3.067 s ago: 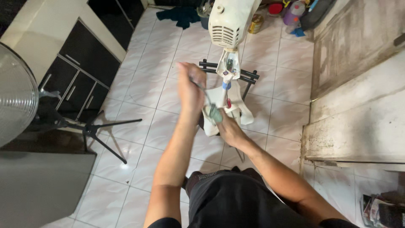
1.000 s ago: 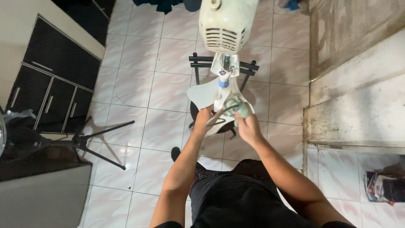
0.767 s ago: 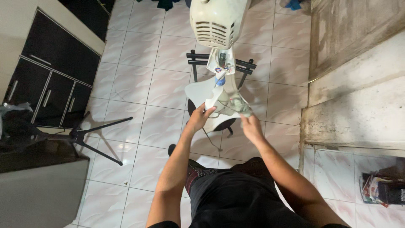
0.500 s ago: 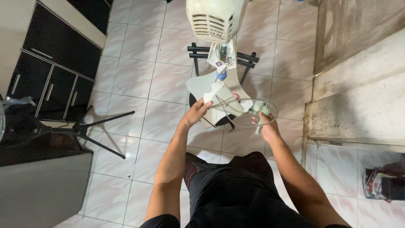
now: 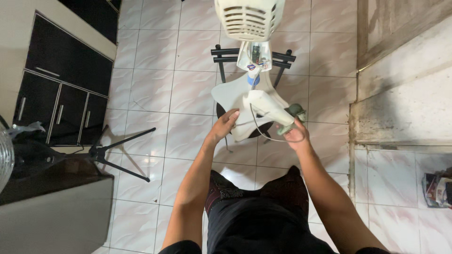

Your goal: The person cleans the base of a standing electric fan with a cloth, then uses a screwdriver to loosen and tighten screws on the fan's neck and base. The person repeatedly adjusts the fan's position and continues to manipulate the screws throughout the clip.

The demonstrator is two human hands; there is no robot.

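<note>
A cream fan motor housing [image 5: 249, 16] stands upright at the top of the view, with its neck and small wired parts [image 5: 255, 54] below it. A white fan blade piece [image 5: 261, 106] is held in front of it over a black stool frame [image 5: 221, 51]. My left hand [image 5: 225, 126] touches the blade's left edge with its fingers. My right hand [image 5: 294, 135] grips the right end of the piece, next to a grey-green hub [image 5: 296, 112]. A thin curved edge of a see-through blade runs between my hands.
A black cabinet [image 5: 61, 94] lines the left wall. A black tripod [image 5: 117, 146] stands on the white tiles beside a grey surface [image 5: 56, 216]. A round fan grille [image 5: 4, 160] shows at the left edge. A concrete step [image 5: 405, 94] rises at right, with clutter [image 5: 438, 188] below it.
The blade piece has come away from the motor and turned. My right hand swung it out to the right; my left hand now rests on its left edge.
</note>
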